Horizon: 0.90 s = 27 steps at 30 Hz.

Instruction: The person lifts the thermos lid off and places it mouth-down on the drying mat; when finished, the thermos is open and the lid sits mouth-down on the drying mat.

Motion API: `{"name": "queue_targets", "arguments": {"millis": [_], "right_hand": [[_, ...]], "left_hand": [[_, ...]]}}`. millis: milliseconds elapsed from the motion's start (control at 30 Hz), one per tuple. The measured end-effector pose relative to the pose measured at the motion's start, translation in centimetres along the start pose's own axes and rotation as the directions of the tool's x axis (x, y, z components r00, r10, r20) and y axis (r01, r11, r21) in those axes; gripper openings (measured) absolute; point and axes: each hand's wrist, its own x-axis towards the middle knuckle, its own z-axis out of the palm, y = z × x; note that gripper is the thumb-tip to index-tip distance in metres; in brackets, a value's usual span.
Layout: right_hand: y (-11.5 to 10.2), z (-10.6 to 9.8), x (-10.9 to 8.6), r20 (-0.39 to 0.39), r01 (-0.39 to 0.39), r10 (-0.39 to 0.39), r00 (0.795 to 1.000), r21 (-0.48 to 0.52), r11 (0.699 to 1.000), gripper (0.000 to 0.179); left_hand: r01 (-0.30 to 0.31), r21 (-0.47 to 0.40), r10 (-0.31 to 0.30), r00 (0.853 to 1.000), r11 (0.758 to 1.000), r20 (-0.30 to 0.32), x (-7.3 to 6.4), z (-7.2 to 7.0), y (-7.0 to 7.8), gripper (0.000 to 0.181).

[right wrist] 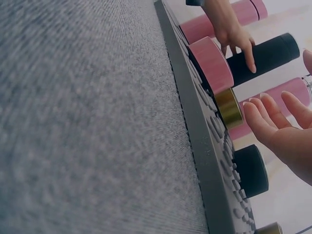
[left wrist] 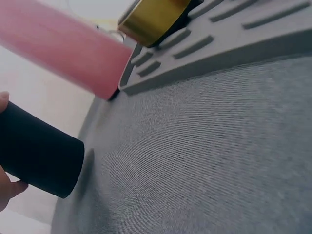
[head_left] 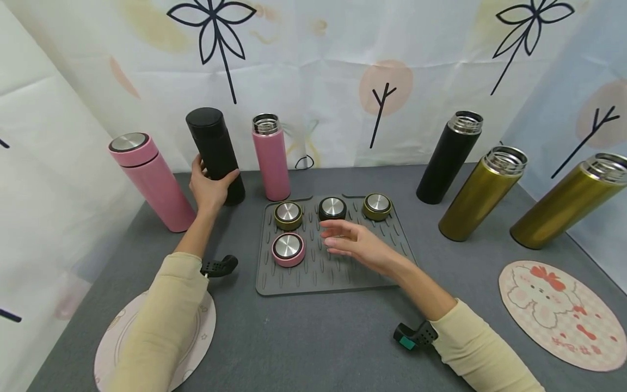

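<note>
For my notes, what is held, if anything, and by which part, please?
The left hand grips the capped black bottle by its lower half; the right hand, nothing.

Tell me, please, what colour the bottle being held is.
The held bottle is black, seen best in the head view.

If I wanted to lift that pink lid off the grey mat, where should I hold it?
I'd pinch the pink lid by its round side wall, thumb and fingers opposite, coming down from above and the right. It sits low with its metal top up, the gold lid stands close behind, and the right hand is on that side.
</note>
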Motion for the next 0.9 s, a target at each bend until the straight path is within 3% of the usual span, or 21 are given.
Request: {"name": "queue_targets", "arguments": {"millis": [233, 367, 533, 700, 900], "right_hand": [[-0.4, 0.3, 0.2, -0.019, 0.006, -0.008, 1.000, -0.074, 0.997, 0.057], [-0.6, 0.4, 0.3, -0.022, 0.022, -0.025, 0.999, -0.123, 0.992, 0.058], [-0.9, 0.5, 0.4, -0.031, 0.051, -0.057, 0.998, -0.167, 0.985, 0.054], [-1.4, 0.7, 0.5, -0.039, 0.084, -0.093, 0.995, -0.177, 0.981, 0.052], [-2.5, 1.1, 0.1, -0.073, 0.117, -0.129, 0.989, -0.155, 0.981, 0.055]], "left_hand": [[-0.094, -0.077, 0.093, 0.995, 0.993, -0.021, -1.5, -0.8, 1.4, 0.085], [-0.207, -0.094, 0.203, 0.978, 0.974, -0.045, -2.8, -0.9, 2.0, 0.080], [-0.341, -0.092, 0.341, 0.940, 0.935, -0.025, -4.2, -1.0, 2.4, 0.076], [-0.430, -0.063, 0.432, 0.902, 0.901, 0.026, -5.6, -1.2, 2.5, 0.076], [-0.557, 0.019, 0.551, 0.826, 0.830, 0.120, -7.0, -1.3, 2.5, 0.075]]}}
